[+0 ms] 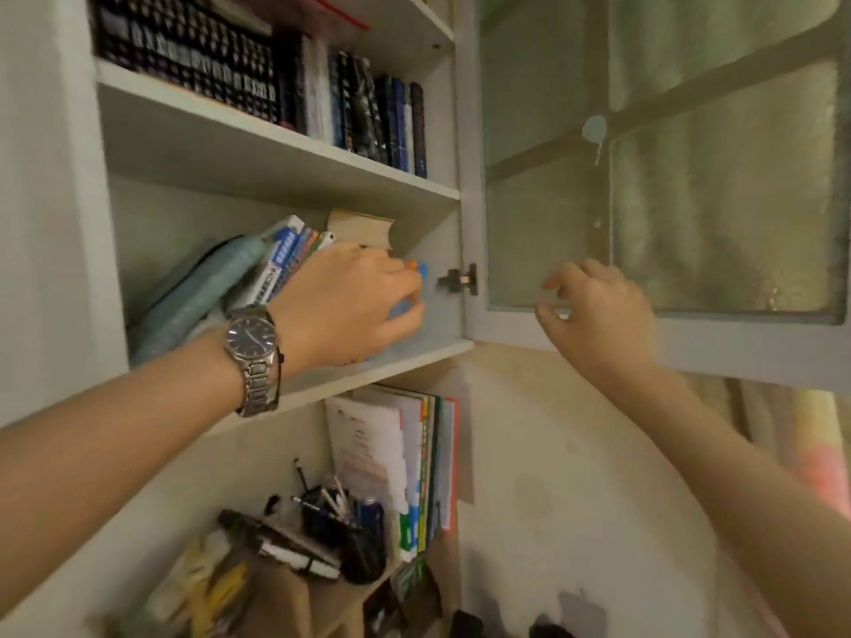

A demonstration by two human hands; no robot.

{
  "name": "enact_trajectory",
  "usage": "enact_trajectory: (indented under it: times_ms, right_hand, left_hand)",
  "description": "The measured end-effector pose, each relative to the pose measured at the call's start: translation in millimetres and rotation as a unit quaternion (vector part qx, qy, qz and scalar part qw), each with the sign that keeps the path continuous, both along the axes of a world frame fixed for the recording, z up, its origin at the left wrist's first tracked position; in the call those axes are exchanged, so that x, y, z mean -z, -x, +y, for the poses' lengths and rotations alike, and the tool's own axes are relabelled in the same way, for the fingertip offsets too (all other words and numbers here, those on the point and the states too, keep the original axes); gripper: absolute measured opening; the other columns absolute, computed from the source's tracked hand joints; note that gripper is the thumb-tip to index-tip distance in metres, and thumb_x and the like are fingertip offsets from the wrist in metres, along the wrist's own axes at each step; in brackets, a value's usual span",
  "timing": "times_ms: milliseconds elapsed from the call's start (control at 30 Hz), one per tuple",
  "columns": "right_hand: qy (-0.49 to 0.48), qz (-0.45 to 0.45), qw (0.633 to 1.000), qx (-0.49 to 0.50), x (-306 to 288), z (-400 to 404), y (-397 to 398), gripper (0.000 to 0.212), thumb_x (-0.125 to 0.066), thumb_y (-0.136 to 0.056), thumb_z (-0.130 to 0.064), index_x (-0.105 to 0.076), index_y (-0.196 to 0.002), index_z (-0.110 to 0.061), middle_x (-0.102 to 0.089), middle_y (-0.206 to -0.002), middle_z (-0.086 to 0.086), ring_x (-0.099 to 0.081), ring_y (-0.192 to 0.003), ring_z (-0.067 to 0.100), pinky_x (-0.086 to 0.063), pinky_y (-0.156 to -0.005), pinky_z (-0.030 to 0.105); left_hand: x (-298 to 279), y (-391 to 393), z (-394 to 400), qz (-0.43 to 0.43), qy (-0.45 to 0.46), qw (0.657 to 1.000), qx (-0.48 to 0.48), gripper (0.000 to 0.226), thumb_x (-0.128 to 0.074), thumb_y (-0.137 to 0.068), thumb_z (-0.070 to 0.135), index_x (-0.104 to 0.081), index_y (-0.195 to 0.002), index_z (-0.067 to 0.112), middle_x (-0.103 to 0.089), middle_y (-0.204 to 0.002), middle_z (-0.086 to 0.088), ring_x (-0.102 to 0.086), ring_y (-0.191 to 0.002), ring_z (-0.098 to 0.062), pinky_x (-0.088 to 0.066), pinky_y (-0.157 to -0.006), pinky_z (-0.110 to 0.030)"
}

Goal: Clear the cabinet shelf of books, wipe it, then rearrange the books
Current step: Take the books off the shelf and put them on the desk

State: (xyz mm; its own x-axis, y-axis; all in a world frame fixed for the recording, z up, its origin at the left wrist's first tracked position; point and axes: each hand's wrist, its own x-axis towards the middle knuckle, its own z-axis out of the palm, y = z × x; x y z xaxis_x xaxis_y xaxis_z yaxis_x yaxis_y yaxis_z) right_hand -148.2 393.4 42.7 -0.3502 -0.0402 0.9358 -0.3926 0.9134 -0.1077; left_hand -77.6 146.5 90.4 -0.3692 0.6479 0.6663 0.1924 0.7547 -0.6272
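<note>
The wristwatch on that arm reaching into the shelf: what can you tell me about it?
The wristwatch looks like silvery metal, with a round case, a dark bluish dial with thin hands and a linked bracelet band running down round the wrist. It sits on the left wrist, dial facing the camera, just behind the left hand, which reaches among the leaning books on the middle shelf. A thin dark cord hangs beside the band.
</note>
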Motion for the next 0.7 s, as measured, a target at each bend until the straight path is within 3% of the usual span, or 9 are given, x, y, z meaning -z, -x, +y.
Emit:
enact_trajectory:
  times_ms: [200,400,700]
  right_hand:
    - [-0.01,-0.011,0.993,-0.117,-3.9,-80.5,-0.9,0.023,-0.066,-0.085,-0.024,-0.066,-0.103,-0.01,-0.065,-0.096,0.012,-0.059,-0.097,0.036,-0.045,-0.077,0.04]
    - [-0.007,-0.039,0.986,-0.165,-13.0,-122.4,2.6,0.027,-0.061,-0.087,-0.028,-0.064,-0.111,-0.015,-0.065,-0.102,0.007,-0.06,-0.096,0.03,-0.047,-0.076,0.038]
    - [0.009,-0.064,0.967,-0.247,-17.0,-163.6,-2.0,0.024,-0.063,-0.089,-0.026,-0.061,-0.11,-0.015,-0.064,-0.103,0.005,-0.06,-0.094,0.023,-0.042,-0.07,0.029]
  left_hand:
    - [-1.8,-46.6,-72.4,0.032,-0.024,0.995,-0.09,0.036,-0.04,-0.086,0.038,-0.063,-0.067,0.017,-0.061,-0.062,-0.004,-0.06,-0.061,-0.027,-0.045,-0.056,-0.033]
    - [-8.4,-80.0,-117.2,0.047,-0.042,0.988,-0.141,0.041,-0.035,-0.087,0.039,-0.066,-0.071,0.017,-0.063,-0.062,0.001,-0.057,-0.058,-0.023,-0.042,-0.058,-0.032]
    - [-8.3,-75.5,-144.1,0.096,-0.023,0.979,-0.181,0.041,-0.035,-0.088,0.034,-0.067,-0.071,0.015,-0.062,-0.06,-0.001,-0.055,-0.063,-0.022,-0.039,-0.076,-0.035]
